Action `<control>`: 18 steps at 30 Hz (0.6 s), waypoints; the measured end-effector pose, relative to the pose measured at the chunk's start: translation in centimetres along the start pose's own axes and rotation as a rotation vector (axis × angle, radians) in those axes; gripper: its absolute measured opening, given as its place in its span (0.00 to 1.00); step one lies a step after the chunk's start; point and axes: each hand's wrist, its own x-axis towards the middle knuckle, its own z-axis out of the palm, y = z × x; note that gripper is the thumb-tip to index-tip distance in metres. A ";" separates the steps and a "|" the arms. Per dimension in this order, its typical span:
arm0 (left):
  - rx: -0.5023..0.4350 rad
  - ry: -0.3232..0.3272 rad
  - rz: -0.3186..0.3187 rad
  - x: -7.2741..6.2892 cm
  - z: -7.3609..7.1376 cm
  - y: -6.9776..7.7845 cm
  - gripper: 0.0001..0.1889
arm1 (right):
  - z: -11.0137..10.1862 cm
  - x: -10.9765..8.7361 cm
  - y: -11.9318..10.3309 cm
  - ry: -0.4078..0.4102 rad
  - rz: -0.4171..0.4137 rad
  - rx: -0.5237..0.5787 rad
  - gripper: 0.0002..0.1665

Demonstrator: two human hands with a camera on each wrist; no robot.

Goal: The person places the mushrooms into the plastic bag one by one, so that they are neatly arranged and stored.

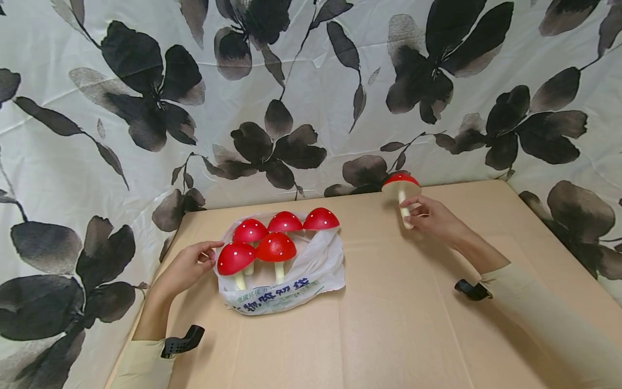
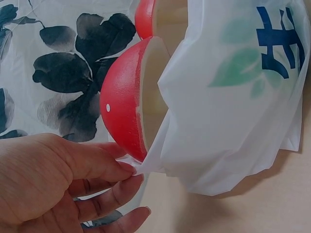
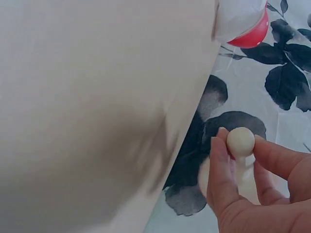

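Observation:
In the head view my right hand grips a toy mushroom by its pale stem, its red cap uppermost near the table's far edge. The right wrist view shows the rounded stem end between thumb and fingers. On the left, a white plastic bag lies on the table with several red, white-dotted mushrooms in its opening. My left hand is at the bag's left side. Seen from the left wrist, thumb and forefinger pinch the bag's rim beside a red cap.
The light brown table stretches between and in front of the hands. Behind it hangs a white cloth printed with dark flowers. Black wrist cameras sit on both forearms, the left one low over the table.

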 end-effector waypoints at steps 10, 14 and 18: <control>0.015 -0.004 -0.002 0.2 -0.1 0.2 0.22 | 0.8 0.4 -1.2 -0.001 0.002 0.145 0.27; 0.008 -0.004 -0.002 0.2 -0.1 0.3 0.22 | 1.4 0.7 -1.6 -0.029 0.002 0.120 0.31; 0.005 -0.003 -0.001 0.2 -0.1 0.4 0.22 | 2.2 1.0 -2.0 -0.074 -0.009 0.086 0.28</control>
